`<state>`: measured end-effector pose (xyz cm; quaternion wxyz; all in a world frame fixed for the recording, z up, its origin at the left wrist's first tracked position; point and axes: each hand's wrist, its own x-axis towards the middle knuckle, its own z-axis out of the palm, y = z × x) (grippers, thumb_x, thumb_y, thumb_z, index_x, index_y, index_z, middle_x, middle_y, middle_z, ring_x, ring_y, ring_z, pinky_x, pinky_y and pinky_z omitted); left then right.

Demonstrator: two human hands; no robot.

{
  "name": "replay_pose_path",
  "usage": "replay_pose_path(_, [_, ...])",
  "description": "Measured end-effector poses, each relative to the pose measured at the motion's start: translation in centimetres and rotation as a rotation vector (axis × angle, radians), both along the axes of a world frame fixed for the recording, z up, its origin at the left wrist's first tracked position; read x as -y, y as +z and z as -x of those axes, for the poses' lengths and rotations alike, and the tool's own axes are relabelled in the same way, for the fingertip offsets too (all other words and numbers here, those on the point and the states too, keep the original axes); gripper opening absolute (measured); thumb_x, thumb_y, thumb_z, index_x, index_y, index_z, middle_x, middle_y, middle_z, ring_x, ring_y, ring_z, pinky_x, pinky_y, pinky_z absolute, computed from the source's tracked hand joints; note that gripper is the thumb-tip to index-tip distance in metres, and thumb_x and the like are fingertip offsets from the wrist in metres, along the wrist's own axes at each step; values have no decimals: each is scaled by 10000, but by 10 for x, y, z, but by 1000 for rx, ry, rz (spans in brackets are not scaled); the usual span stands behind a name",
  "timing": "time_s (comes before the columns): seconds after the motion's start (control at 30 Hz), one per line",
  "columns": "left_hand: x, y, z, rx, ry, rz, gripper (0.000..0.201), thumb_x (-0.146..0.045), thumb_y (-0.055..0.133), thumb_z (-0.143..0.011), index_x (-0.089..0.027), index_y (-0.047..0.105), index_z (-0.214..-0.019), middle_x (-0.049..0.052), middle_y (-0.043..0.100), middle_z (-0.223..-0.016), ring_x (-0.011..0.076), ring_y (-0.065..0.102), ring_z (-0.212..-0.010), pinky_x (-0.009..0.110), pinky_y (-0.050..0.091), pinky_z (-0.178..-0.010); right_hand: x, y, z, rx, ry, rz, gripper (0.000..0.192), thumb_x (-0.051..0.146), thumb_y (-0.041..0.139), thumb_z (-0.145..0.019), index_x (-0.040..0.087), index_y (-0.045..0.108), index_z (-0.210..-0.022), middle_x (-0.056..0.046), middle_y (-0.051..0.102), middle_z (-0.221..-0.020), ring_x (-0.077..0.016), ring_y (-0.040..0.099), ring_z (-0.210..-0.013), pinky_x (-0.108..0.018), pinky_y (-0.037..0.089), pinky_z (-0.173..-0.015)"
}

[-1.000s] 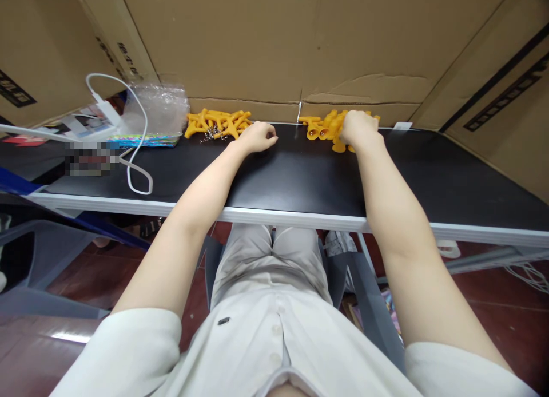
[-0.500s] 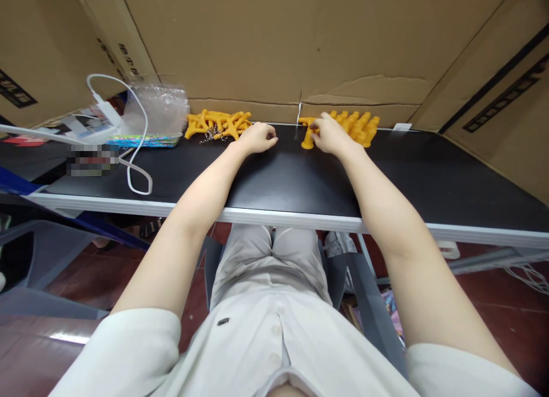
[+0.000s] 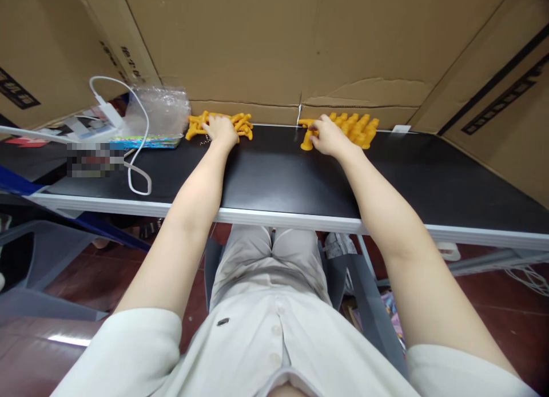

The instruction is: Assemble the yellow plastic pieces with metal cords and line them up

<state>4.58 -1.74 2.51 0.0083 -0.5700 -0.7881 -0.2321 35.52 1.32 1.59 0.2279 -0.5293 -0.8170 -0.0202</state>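
Head view: the left hand point(image 3: 221, 128) lies palm-down, fingers spread, on a pile of orange Y-shaped plastic pieces point(image 3: 242, 124) at the far edge of the black bench point(image 3: 274, 174). The right hand point(image 3: 327, 136) curls loosely on a row of orange plastic cone-ended pieces point(image 3: 357, 128), fingertips touching the nearest one; whether it grips it cannot be told. A white cable point(image 3: 138, 157) loops at the left.

White short-sleeved buttoned shirt, light grey trousers, bare forearms.

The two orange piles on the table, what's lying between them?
Nothing: the head view shows bare black tabletop between the left pile and right pile.
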Motion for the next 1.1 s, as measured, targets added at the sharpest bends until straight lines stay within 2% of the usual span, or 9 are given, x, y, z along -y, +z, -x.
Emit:
replay_pose_path(0.1, [-6, -8, 7, 9, -15, 33, 590, -233, 727, -922, -12, 658, -1465, 252, 603, -1648, 420, 399, -1622, 623, 238, -1322, -3, -1, -2, -9, 25, -8, 316, 107, 633, -957, 137, 729, -1257, -206, 638, -1435, -380, 703, -1304, -547, 553, -1176])
replay_pose_path(0.27, [-14, -13, 14, 139, -45, -85, 506, -481, 928, -747, -197, 796, -1144, 217, 688, -1563, 535, 361, -1633, 743, 252, -1295, -2, -1, -2, 4, 32, -4, 350, 92, 617, -923, 131, 711, -1258, -210, 640, -1454, -370, 704, -1297, -537, 544, -1189])
replay_pose_path(0.33, [-13, -12, 14, 179, -40, -100, 492, -574, 904, -784, -211, 806, -1102, 209, 701, -1548, 532, 345, -1647, 756, 238, -1299, -3, -2, -2, -13, 26, -4, 354, 100, 615, -924, 131, 697, -1266, -214, 643, -1462, -365, 706, -1285, -539, 545, -1186])
replay_pose_path(0.5, [-5, -3, 10, 171, 73, -190, 415, -320, 687, -973, -182, 752, -1359, 195, 621, -1643, 398, 368, -1668, 711, 120, -1372, -13, -13, 0, -125, -31, -49, 332, 202, 662, -949, 125, 672, -1271, -229, 691, -1387, -378, 681, -1302, -578, 534, -1187])
replay_pose_path(0.63, [-11, 6, 5, 360, 101, -331, 288, -271, 637, -980, -276, 752, -1244, 118, 687, -1551, 364, 473, -1598, 641, 278, -1368, -20, -20, 1, -199, -108, 31, 322, 266, 736, -912, 156, 681, -1209, -198, 743, -1247, -365, 718, -1191, -590, 586, -1109])
replay_pose_path(0.8, [-32, 7, -6, 735, -66, -503, 28, -227, 678, -986, -210, 682, -963, 57, 771, -1117, 242, 720, -1250, 370, 541, -1160, -18, -23, 6, -202, -154, 68, 218, 322, 773, -872, 192, 694, -1027, -161, 743, -1077, -375, 733, -1071, -625, 611, -1023])
replay_pose_path(0.87, [-32, 6, -16, 889, -144, -503, 159, -229, 713, -981, -217, 609, -862, 32, 744, -999, 215, 745, -1158, 291, 584, -1027, -16, -24, 9, -195, -165, 81, 240, 327, 773, -870, 185, 692, -1045, -165, 743, -1083, -376, 730, -1091, -609, 607, -1028])
replay_pose_path(0.97, [-23, 6, -36, 1079, -217, -379, 204, -259, 662, -1041, -223, 557, -870, 22, 729, -933, 197, 776, -1095, 268, 599, -910, -11, -22, 14, -176, -141, 66, 314, 303, 758, -876, 176, 681, -1153, -185, 745, -1182, -380, 721, -1168, -582, 593, -1052])
replay_pose_path(1.1, [-9, 7, -61, 1195, -334, -282, 82, -247, 660, -1034, -223, 598, -987, 25, 775, -987, 187, 804, -1085, 270, 609, -890, 4, -14, 21, -74, -49, -13, 349, 248, 728, -887, 203, 677, -1230, -185, 745, -1301, -397, 704, -1228, -596, 566, -1074])
